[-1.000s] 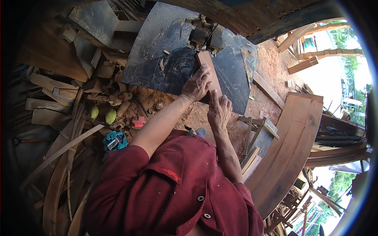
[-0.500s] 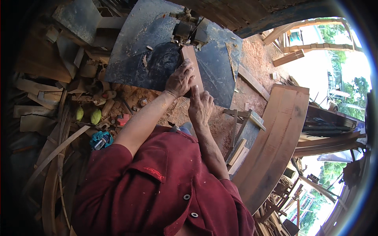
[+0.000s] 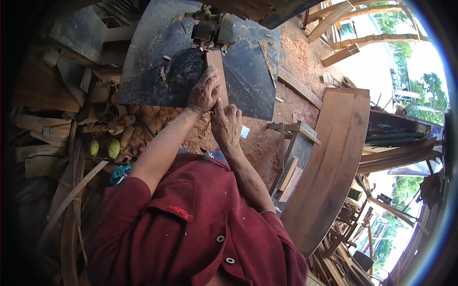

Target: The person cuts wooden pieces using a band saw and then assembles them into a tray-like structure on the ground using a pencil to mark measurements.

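- Head view: the step in hand seems to be guiding the wooden strip (image 3: 215, 59) flat along the dark surface (image 3: 248, 78); the left hand's (image 3: 205, 90) grip is clamped on it.
- The right hand (image 3: 226, 124) covers its near end; whether that grip is closed, I cannot tell.
- Next probably calls for steady pressure, fingers clear of the dark blocks (image 3: 204, 32) just beyond.
- A broad plank (image 3: 334, 162) lies rightward.

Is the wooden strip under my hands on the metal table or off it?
On: the wooden strip lies over the metal table, its far end near the dark blocks; your left hand covers part of it.
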Motion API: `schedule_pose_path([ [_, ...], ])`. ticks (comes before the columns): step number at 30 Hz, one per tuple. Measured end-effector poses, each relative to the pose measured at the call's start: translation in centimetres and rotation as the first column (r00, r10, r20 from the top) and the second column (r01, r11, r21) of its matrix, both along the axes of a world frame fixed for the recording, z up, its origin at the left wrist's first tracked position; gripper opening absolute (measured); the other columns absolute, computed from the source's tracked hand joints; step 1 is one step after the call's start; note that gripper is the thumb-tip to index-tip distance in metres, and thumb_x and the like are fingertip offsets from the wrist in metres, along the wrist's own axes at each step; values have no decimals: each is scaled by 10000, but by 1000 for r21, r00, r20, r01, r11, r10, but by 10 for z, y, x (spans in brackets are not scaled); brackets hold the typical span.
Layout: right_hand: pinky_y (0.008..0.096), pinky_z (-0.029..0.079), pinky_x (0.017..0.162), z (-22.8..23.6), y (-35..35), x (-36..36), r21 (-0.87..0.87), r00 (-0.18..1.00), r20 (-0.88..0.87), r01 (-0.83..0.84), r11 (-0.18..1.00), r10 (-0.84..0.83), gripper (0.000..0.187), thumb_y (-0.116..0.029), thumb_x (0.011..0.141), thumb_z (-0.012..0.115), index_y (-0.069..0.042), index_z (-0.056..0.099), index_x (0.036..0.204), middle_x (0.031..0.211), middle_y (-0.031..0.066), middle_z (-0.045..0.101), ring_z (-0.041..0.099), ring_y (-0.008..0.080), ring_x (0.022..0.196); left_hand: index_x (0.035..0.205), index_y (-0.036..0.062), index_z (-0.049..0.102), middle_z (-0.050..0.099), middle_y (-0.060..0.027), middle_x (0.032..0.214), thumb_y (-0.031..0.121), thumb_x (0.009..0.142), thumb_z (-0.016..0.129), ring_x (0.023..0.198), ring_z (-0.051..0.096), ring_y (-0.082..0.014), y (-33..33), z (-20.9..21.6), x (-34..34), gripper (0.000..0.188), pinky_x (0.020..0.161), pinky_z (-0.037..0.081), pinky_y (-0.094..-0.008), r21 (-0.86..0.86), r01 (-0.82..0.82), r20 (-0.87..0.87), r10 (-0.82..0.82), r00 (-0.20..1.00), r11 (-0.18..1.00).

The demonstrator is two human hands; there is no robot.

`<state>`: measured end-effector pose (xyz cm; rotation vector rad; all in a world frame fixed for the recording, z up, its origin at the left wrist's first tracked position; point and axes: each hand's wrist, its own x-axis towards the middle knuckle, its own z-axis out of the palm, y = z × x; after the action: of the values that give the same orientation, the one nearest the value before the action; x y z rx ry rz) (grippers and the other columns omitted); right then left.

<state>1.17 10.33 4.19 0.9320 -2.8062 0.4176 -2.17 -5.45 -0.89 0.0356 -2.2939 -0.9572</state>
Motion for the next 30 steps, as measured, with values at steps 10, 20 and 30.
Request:
schedule_pose_path([
  [10, 464, 558, 837, -13, -22, 39, -460, 932, 265, -104, 882, 249, 357, -60, 850, 693, -23, 631, 1200, 1127, 204, 636, 643, 398, 1030, 1522, 142, 479, 545, -123, 1189, 472, 875, 759, 1090, 578, -317, -14, 53, 69, 778, 882, 530, -465, -218, -91, 573, 203, 794, 972],
  [20, 430, 563, 810, -8, -85, -8, -308, 919, 39, -362, 880, 391, 509, -47, 834, 679, -125, 640, 1335, 1470, 192, 496, 654, 311, 981, 1554, 101, 415, 565, -123, 1210, 256, 856, 783, 1132, 557, -320, -98, 58, 126, 805, 965, 474, -475, -376, 82, 558, 155, 815, 923],
  [30, 430, 498, 895, -27, -133, -22, -68, 941, 61, -329, 942, 333, 672, -215, 917, 638, -33, 433, 1530, 1652, 209, 287, 587, 335, 1127, 1500, -13, 435, 572, -139, 1214, 333, 866, 783, 1142, 555, -327, -143, 41, 162, 801, 970, 475, -455, -464, -14, 534, 292, 794, 886],
])
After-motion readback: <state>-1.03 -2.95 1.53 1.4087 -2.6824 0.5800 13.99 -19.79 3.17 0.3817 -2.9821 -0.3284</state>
